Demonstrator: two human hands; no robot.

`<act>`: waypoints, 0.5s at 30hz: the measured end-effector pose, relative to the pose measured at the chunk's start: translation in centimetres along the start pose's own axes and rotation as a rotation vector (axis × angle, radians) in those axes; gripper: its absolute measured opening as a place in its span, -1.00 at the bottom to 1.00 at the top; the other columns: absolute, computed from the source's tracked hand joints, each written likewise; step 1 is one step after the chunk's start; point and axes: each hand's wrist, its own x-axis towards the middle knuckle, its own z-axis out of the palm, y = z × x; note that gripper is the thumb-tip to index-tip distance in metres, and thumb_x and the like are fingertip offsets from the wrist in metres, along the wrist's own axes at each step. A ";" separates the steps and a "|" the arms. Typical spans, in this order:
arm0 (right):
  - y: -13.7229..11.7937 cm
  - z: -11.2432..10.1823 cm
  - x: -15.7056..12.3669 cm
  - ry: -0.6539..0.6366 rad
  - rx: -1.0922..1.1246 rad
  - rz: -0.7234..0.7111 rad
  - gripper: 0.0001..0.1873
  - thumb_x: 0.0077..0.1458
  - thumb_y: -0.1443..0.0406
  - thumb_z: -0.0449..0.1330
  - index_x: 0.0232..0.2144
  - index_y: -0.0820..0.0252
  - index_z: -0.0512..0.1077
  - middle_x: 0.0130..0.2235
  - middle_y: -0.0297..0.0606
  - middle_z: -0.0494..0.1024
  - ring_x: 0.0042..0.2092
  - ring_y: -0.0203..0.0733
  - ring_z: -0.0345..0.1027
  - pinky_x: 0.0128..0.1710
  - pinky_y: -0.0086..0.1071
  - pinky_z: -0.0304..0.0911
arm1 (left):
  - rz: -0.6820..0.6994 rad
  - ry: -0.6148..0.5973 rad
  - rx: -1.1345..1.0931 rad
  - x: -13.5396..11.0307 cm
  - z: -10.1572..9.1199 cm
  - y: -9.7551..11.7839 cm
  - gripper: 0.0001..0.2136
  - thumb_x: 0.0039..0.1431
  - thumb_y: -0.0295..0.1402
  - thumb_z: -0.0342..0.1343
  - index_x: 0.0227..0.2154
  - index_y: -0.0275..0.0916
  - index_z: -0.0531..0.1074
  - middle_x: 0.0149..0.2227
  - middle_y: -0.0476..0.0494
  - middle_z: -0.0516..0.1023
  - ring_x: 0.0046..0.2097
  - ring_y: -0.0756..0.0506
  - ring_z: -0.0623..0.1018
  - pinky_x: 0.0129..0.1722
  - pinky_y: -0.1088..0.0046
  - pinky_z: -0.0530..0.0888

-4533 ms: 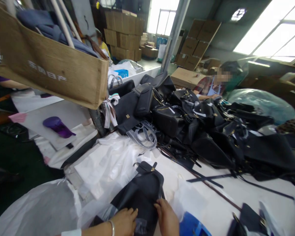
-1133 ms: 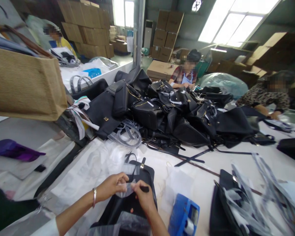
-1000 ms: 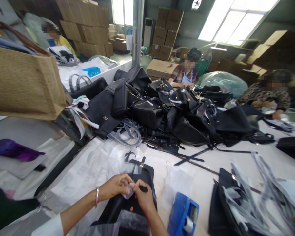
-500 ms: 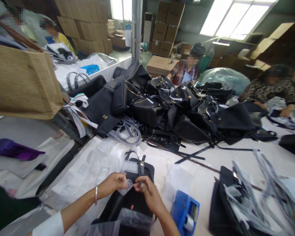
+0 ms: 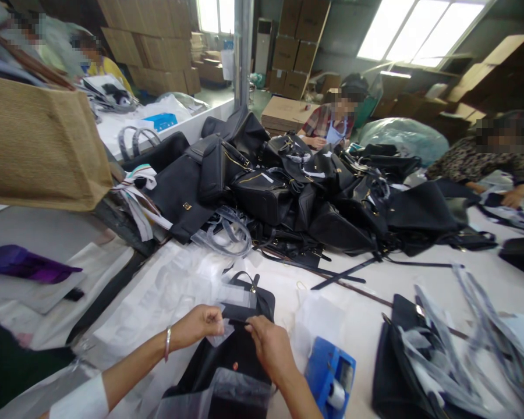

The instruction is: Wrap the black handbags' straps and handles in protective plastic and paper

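Observation:
A black handbag lies flat on the white table right in front of me. My left hand is closed in a pinch on a small piece of clear plastic film over the bag's upper part. My right hand rests on the bag just right of it, fingers curled and pinching at the bag's strap and film edge. A clear plastic wrap covers the bag's near end.
A blue tape dispenser sits right of my right hand. Another black bag with wrapped straps lies at the right. A big heap of black handbags fills the table's middle. A burlap bag hangs left. Other people work across the table.
Since several seconds ago my hands rose from the bag's lower end to its top and took up the film. In the last half second they moved slightly apart and lower.

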 end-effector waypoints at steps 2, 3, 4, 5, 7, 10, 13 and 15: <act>0.0 0.0 0.0 -0.011 -0.033 -0.002 -0.80 0.26 0.33 -0.01 -0.20 0.04 0.42 -0.29 -0.33 0.54 -0.24 -0.26 0.46 -0.30 -0.50 0.17 | 0.000 -0.009 0.006 -0.1 0.0 0.1 -0.77 -0.05 -0.24 0.26 -0.54 -0.30 0.38 -0.55 0.04 0.42 -0.45 0.02 0.38 -0.42 0.52 0.31; 0.0 0.0 0.0 -0.020 -0.054 -0.006 -0.80 0.25 0.33 0.00 -0.21 0.04 0.42 -0.30 -0.34 0.54 -0.25 -0.26 0.46 -0.32 -0.50 0.16 | -0.002 -0.013 0.010 -0.1 0.0 0.1 -0.77 -0.05 -0.25 0.25 -0.54 -0.30 0.38 -0.55 0.04 0.41 -0.46 0.02 0.38 -0.42 0.53 0.30; 0.0 0.0 0.0 -0.031 -0.080 -0.011 -0.81 0.25 0.32 0.01 -0.23 0.04 0.42 -0.31 -0.35 0.54 -0.27 -0.26 0.46 -0.34 -0.50 0.15 | -0.005 -0.016 0.019 -0.1 0.1 0.2 -0.77 -0.05 -0.25 0.25 -0.55 -0.30 0.37 -0.55 0.04 0.41 -0.46 0.02 0.37 -0.43 0.53 0.29; 0.1 0.0 0.0 -0.042 -0.107 -0.017 -0.81 0.25 0.31 0.01 -0.25 0.03 0.43 -0.33 -0.36 0.54 -0.29 -0.26 0.46 -0.36 -0.49 0.14 | -0.007 -0.016 0.034 -0.1 0.1 0.4 -0.77 -0.05 -0.25 0.24 -0.55 -0.29 0.36 -0.56 0.05 0.40 -0.46 0.02 0.37 -0.44 0.53 0.27; 0.2 0.1 0.0 -0.064 -0.163 -0.028 -0.81 0.26 0.27 0.02 -0.28 0.03 0.44 -0.35 -0.35 0.54 -0.34 -0.26 0.45 -0.41 -0.47 0.11 | -0.003 -0.006 0.097 -0.2 0.3 0.8 -0.79 -0.05 -0.26 0.22 -0.55 -0.29 0.37 -0.56 0.06 0.39 -0.47 0.02 0.35 -0.45 0.54 0.24; 0.3 0.2 0.3 -0.091 -0.215 -0.049 -0.81 0.25 0.22 0.04 -0.31 0.02 0.45 -0.37 -0.33 0.54 -0.38 -0.22 0.44 -0.46 -0.44 0.08 | 0.032 0.037 0.258 -0.4 0.6 1.4 -0.85 -0.03 -0.29 0.17 -0.53 -0.29 0.41 -0.56 0.07 0.38 -0.46 0.02 0.33 -0.46 0.55 0.20; 0.1 0.2 0.6 -0.115 -0.215 -0.071 -0.83 0.23 0.22 0.06 -0.31 0.02 0.46 -0.37 -0.30 0.55 -0.39 -0.18 0.45 -0.46 -0.41 0.09 | 0.055 0.066 0.383 -0.7 1.0 1.6 -0.86 0.01 -0.29 0.13 -0.50 -0.27 0.47 -0.54 0.05 0.42 -0.44 0.00 0.37 -0.43 0.55 0.22; -0.1 0.1 0.9 -0.125 -0.193 -0.070 -0.85 0.22 0.24 0.08 -0.32 0.05 0.45 -0.36 -0.27 0.56 -0.38 -0.16 0.46 -0.45 -0.40 0.10 | 0.045 0.062 0.408 -0.7 1.3 1.5 -0.83 0.03 -0.28 0.10 -0.48 -0.26 0.49 -0.52 0.03 0.46 -0.42 -0.02 0.41 -0.41 0.55 0.25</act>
